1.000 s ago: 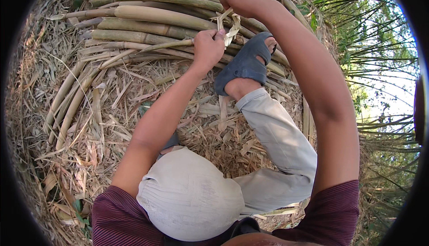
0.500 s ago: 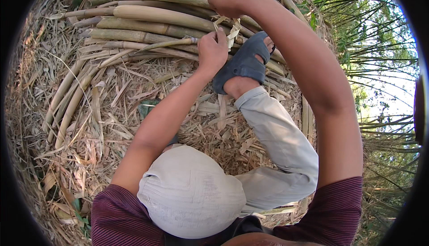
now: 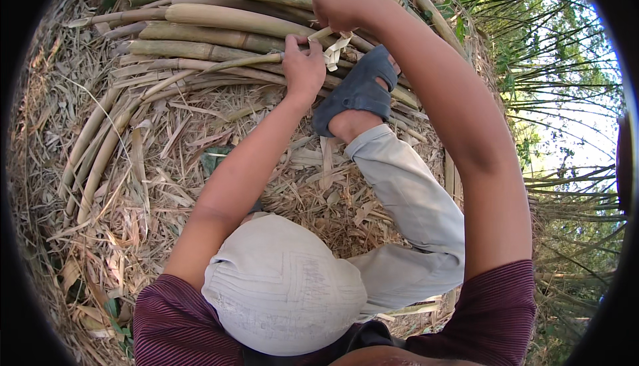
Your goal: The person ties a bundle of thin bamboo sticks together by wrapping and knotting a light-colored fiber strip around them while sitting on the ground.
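A bundle of bamboo poles [image 3: 226, 20] lies across the far side, with a pale, flat bamboo strip [image 3: 337, 52] twisted and folded around it. My left hand [image 3: 304, 70] rests against the near poles just left of the strip, thumb and forefinger apart. Beyond it, my right hand [image 3: 336, 6] is closed at the strip's upper end; the fingers curl under and are partly hidden. My foot in a dark sandal [image 3: 359, 93] presses on the poles close to the strip's loose end.
Dry leaves and bamboo litter [image 3: 166, 180] cover the ground. Thinner bent poles [image 3: 100, 153] curve down at the left. My knee in pale trousers [image 3: 283, 286] is raised between my arms. Green bamboo growth [image 3: 559, 80] stands to the right.
My left hand has shifted left, off the strip, and its thumb and forefinger have spread. The right hand stays closed near the same spot.
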The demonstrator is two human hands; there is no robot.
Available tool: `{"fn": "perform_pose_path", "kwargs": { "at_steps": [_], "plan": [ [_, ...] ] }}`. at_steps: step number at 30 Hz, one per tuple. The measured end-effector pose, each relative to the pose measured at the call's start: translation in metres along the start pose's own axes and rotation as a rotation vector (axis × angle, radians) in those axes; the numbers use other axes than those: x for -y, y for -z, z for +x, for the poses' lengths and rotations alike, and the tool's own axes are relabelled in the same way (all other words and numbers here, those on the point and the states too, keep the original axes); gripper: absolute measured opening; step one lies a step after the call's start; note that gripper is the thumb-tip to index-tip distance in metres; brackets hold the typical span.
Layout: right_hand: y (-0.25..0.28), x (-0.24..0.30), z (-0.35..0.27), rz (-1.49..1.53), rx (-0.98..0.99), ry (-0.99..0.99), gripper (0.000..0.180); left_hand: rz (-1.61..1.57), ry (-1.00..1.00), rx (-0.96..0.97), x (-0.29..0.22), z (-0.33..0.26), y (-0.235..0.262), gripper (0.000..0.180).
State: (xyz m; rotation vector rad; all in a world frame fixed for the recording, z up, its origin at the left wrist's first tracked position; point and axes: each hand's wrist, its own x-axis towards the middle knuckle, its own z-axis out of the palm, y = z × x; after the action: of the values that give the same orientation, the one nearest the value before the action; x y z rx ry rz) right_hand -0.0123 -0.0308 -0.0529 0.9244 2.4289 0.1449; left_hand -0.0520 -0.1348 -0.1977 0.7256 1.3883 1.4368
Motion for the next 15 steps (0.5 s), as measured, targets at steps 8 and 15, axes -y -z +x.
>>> {"fn": "perform_pose_path", "kwargs": {
  "at_steps": [8, 15],
  "plan": [
    [-0.054, -0.008, -0.054, 0.581, -0.621, -0.583, 0.032, 0.080, 0.002, -0.165, 0.007, 0.006, 0.000, 0.031],
    [-0.122, 0.054, -0.063, 2.093, -0.686, -0.594, 0.033, 0.047, 0.072, -0.121, 0.007, 0.005, 0.007, 0.026]
  ]
}}
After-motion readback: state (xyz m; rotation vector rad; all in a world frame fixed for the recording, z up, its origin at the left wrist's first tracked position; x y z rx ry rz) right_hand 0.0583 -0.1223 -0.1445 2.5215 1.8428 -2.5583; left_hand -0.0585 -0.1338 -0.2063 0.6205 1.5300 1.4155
